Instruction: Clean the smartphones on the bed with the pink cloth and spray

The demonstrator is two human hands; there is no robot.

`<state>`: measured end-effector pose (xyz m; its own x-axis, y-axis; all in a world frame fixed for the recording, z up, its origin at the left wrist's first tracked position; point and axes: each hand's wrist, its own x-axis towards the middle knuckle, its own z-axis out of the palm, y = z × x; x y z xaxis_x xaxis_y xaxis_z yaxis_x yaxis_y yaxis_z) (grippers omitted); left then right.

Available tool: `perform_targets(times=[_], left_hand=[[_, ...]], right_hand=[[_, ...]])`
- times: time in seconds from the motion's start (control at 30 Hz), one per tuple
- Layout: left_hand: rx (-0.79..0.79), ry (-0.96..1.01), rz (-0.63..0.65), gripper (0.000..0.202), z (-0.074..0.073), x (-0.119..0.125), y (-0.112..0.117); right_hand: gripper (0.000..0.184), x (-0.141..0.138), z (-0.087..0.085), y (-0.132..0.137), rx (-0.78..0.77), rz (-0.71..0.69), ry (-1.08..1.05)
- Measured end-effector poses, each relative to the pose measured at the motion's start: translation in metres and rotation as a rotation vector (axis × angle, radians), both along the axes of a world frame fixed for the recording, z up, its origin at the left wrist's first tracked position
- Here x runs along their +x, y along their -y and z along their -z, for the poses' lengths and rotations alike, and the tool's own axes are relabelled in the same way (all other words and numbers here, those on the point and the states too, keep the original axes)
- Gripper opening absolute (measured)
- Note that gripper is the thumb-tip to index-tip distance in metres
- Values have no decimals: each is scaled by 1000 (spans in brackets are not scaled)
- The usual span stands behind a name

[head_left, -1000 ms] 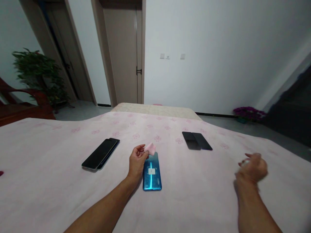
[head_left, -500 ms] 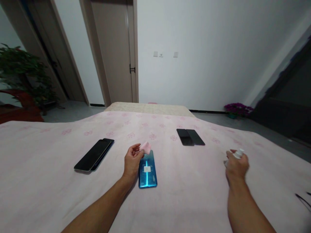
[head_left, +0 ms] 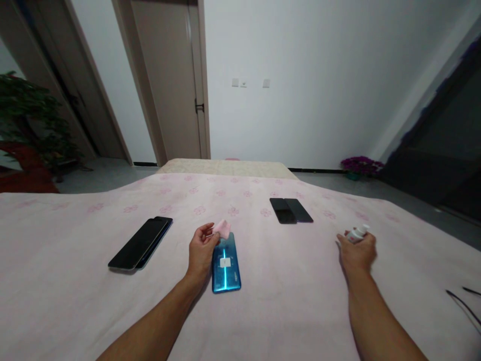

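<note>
A shiny blue phone (head_left: 226,263) lies back up on the pink flowered bedsheet (head_left: 75,291). My left hand (head_left: 200,249) rests beside its left edge and pinches a small pink cloth (head_left: 222,229) over the phone's far end. Out to the right, my right hand (head_left: 356,250) is closed around a small white bottle (head_left: 356,233) just above the sheet. Two black phones (head_left: 139,242) lie stacked at the left. Another pair of dark phones (head_left: 290,210) lies side by side farther back.
A black cable (head_left: 463,303) lies at the sheet's right edge. Beyond the bed are a beige door (head_left: 169,80), a green plant (head_left: 30,120), a red chair (head_left: 28,173) and purple flowers (head_left: 361,165) on the floor.
My right hand has moved left and forward, holding the white bottle. The view has shifted a little rightward. My left hand stays with the cloth at the blue phone.
</note>
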<state>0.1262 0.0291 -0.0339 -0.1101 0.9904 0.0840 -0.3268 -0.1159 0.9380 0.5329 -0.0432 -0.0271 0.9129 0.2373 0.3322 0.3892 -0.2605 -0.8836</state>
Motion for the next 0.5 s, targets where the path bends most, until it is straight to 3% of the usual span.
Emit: perform_targets(times=[0.13, 0.3, 0.5], left_hand=[[-2, -25, 0, 54, 0, -1, 0], [2, -8, 9, 54, -2, -1, 1], [-5, 4, 16, 55, -1, -1, 2]], right_hand=[[48, 1, 2, 2, -154, 65, 15], [60, 7, 7, 1, -232, 51, 26], [44, 11, 8, 1, -220, 1, 26]])
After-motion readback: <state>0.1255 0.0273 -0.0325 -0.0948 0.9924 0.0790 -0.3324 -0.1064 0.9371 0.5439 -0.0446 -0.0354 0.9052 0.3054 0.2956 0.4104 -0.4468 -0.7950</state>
